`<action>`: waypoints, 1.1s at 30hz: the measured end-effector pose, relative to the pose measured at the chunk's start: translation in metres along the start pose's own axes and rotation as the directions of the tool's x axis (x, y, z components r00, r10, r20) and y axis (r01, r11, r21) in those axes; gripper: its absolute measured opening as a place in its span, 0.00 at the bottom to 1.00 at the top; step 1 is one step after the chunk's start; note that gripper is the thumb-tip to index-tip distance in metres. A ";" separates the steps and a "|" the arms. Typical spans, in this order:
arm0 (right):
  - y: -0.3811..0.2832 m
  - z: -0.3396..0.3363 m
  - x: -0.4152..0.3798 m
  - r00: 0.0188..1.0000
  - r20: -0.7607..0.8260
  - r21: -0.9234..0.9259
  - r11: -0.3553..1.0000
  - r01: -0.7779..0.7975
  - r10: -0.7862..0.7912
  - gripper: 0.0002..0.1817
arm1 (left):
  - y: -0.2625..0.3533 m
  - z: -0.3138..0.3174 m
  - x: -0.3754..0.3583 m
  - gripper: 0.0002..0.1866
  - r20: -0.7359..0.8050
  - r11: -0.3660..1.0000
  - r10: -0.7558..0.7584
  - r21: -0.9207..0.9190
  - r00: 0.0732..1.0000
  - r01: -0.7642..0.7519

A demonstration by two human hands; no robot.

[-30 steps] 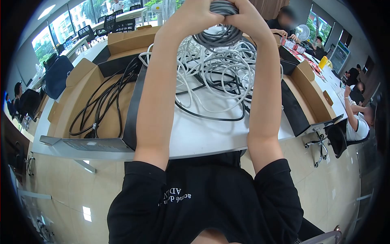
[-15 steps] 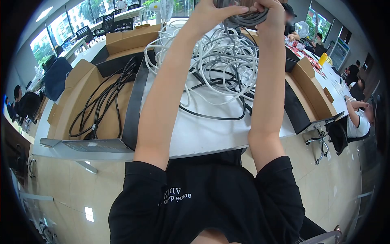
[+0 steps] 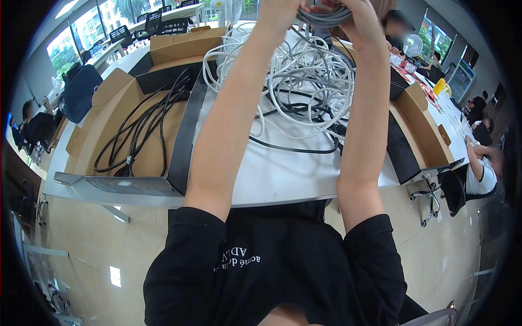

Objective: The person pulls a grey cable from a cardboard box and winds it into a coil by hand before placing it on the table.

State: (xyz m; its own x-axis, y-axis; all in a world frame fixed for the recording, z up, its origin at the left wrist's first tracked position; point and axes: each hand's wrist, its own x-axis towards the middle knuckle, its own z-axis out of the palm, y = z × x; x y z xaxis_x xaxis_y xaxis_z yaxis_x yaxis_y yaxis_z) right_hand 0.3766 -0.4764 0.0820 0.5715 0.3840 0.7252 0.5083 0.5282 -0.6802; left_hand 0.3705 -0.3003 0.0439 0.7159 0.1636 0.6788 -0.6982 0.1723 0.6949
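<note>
At the top edge of the view, a coil of grey cable point(image 3: 324, 19) is held up over the table. My right hand point(image 3: 363, 23) is closed round the coil's right side. My left hand point(image 3: 280, 13) is at its left side, fingers bent onto it and partly cut off by the frame. Beneath and behind the coil lies a tangled heap of white cables point(image 3: 312, 81). Black cables point(image 3: 296, 146) are mixed into its lower part.
To the left, an open cardboard box point(image 3: 103, 133) holds a bundled black power cord point(image 3: 136, 130). Another open box point(image 3: 421, 127) stands at the right. Both are on the white table point(image 3: 266, 187). Several people sit at other tables beyond.
The view has shifted slightly, so the table things appear a little to the right. My hands have turned the coil somewhat, and my left fingers now sit closer to its left side.
</note>
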 end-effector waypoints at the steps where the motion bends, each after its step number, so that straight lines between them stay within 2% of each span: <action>1: 0.001 -0.003 0.000 0.999 0.047 -0.018 1.000 -0.022 0.023 0.09 | 0.011 -0.006 -0.002 0.12 0.040 0.992 0.078 0.097 0.996 -0.082; 3: -0.004 0.002 -0.005 0.999 0.049 -0.259 0.966 0.019 -0.006 0.12 | 0.036 -0.011 -0.009 0.12 0.141 0.929 0.221 0.272 0.965 -0.252; 5: -0.007 0.001 -0.007 0.997 0.082 -0.432 0.902 0.023 0.013 0.14 | 0.059 -0.014 -0.021 0.17 0.267 0.848 0.118 0.474 0.957 -0.237; 6: -0.010 0.009 -0.012 0.984 0.175 -0.409 0.909 0.081 -0.009 0.12 | 0.062 -0.015 -0.024 0.19 0.304 0.797 0.066 0.557 0.950 -0.234; 8: -0.008 0.008 -0.009 0.958 0.279 -0.610 0.781 0.131 0.057 0.10 | 0.073 -0.012 -0.032 0.26 0.327 0.668 -0.046 0.712 0.944 -0.214; 9: -0.008 0.010 -0.009 0.941 0.325 -0.694 0.701 0.165 0.100 0.09 | 0.075 -0.013 -0.032 0.26 0.339 0.661 -0.046 0.716 0.940 -0.226; 10: -0.007 0.013 -0.011 0.951 0.307 -0.701 0.685 0.197 0.042 0.06 | 0.076 -0.016 -0.031 0.26 0.351 0.652 -0.045 0.719 0.935 -0.238; 11: -0.007 0.016 -0.011 0.956 0.291 -0.684 0.703 0.196 0.017 0.06 | 0.082 -0.014 -0.034 0.26 0.365 0.644 -0.045 0.722 0.930 -0.252; 12: -0.008 0.018 -0.010 0.962 0.273 -0.666 0.721 0.194 -0.007 0.06 | 0.089 -0.013 -0.035 0.31 0.319 0.635 -0.102 0.750 0.942 -0.185; 15: -0.006 0.021 -0.009 0.979 0.157 -0.612 0.766 0.197 -0.127 0.06 | 0.102 -0.005 -0.046 0.38 0.280 0.749 -0.069 0.648 0.957 -0.136; 16: -0.006 0.021 -0.009 0.980 0.105 -0.595 0.778 0.200 -0.171 0.06 | 0.096 -0.003 -0.044 0.41 0.250 0.700 0.049 0.682 0.967 -0.212; 18: -0.005 0.010 -0.005 0.984 -0.026 -0.422 0.894 0.151 -0.179 0.06 | 0.070 0.003 -0.035 0.46 0.203 0.571 0.287 0.749 0.936 -0.337; 21: 0.002 -0.013 0.004 0.969 -0.192 -0.146 0.981 0.128 -0.155 0.04 | 0.039 0.012 -0.020 0.50 0.262 0.804 0.245 0.483 0.933 -0.347; 22: 0.004 -0.022 0.008 0.968 -0.220 -0.073 0.992 0.107 -0.121 0.04 | 0.025 0.020 -0.019 0.40 0.190 0.850 0.287 0.402 0.939 -0.341; 23: 0.008 -0.033 0.012 0.966 -0.245 0.001 0.996 0.087 -0.084 0.04 | 0.015 0.026 -0.015 0.35 0.200 0.916 0.280 0.236 0.939 -0.323; 24: 0.018 -0.043 0.018 0.987 -0.157 0.146 0.988 0.054 -0.031 0.05 | 0.009 0.032 -0.013 0.31 0.211 0.954 0.276 0.063 0.938 -0.294; 25: 0.028 -0.054 0.022 0.986 -0.167 0.205 0.978 0.030 0.005 0.05 | 0.003 0.039 -0.009 0.26 0.223 0.960 0.274 -0.113 0.935 -0.255; 26: 0.031 -0.048 0.023 0.984 -0.174 0.264 0.965 0.007 0.040 0.05 | 0.006 0.051 -0.017 0.12 0.115 0.923 0.337 -0.234 0.934 -0.304; 28: 0.034 -0.036 0.022 0.981 -0.174 0.309 0.951 -0.024 0.082 0.05 | 0.000 0.043 -0.014 0.10 0.069 0.930 0.360 -0.107 0.930 -0.352; 29: 0.033 -0.029 0.019 0.987 -0.155 0.218 0.976 -0.013 0.048 0.04 | -0.002 0.036 -0.012 0.09 0.047 0.928 0.372 -0.041 0.927 -0.370; 32: 0.034 -0.015 0.013 0.996 -0.093 -0.074 0.997 0.004 -0.010 0.04 | 0.005 -0.004 0.000 0.09 0.017 0.973 0.132 0.189 0.991 -0.133; 33: 0.031 0.002 0.007 0.993 -0.121 -0.100 0.995 -0.014 0.002 0.06 | 0.015 -0.016 0.000 0.09 0.046 0.957 0.089 0.272 0.995 -0.098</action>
State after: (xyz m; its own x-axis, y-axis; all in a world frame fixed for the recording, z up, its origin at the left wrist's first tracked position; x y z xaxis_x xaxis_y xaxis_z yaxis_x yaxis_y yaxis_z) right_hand 0.3950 -0.4562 0.0663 0.6462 0.2901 0.7059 0.5621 0.4447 -0.6973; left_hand 0.3602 -0.2826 0.0509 0.6500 0.1334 0.7481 -0.7396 -0.1152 0.6631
